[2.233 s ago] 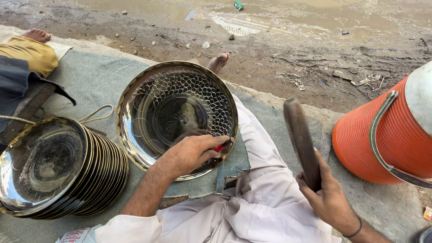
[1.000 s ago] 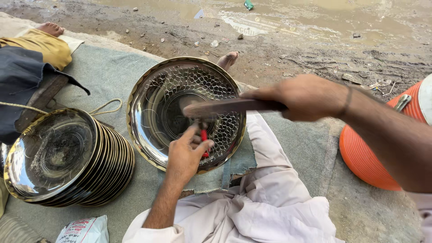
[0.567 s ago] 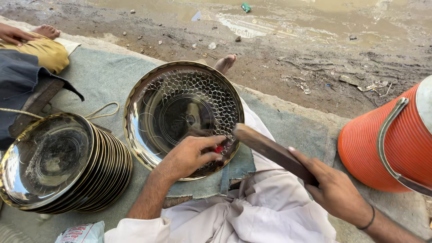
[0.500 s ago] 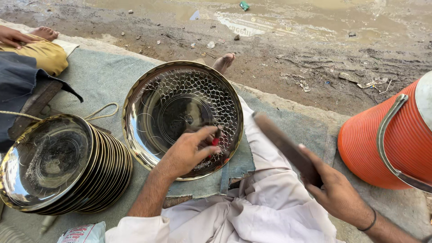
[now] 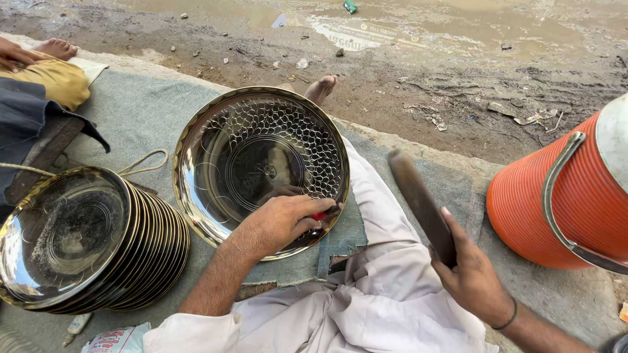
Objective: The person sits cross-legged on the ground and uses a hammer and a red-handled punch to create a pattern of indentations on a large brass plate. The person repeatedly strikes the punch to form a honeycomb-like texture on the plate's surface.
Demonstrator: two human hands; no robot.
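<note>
A shiny round metal plate [image 5: 261, 163] with a dimpled pattern lies on a cloth over my leg. My left hand [image 5: 281, 222] rests on its lower right rim, pinching a small red-tipped punch tool [image 5: 320, 214] against the plate. My right hand [image 5: 471, 271] is raised to the right, gripping a dark wooden mallet stick [image 5: 418, 202] that points up and left, clear of the plate.
A slanted stack of several similar metal plates [image 5: 85, 242] leans at the left. An orange ribbed water cooler [image 5: 562, 196] stands at the right. Another person's leg in yellow cloth [image 5: 46, 75] sits far left. Muddy ground lies beyond the grey mat [image 5: 131, 111].
My right hand swung the stick down onto the punch a second ago, then lifted it back up to the right. My left hand stays on the plate's rim.
</note>
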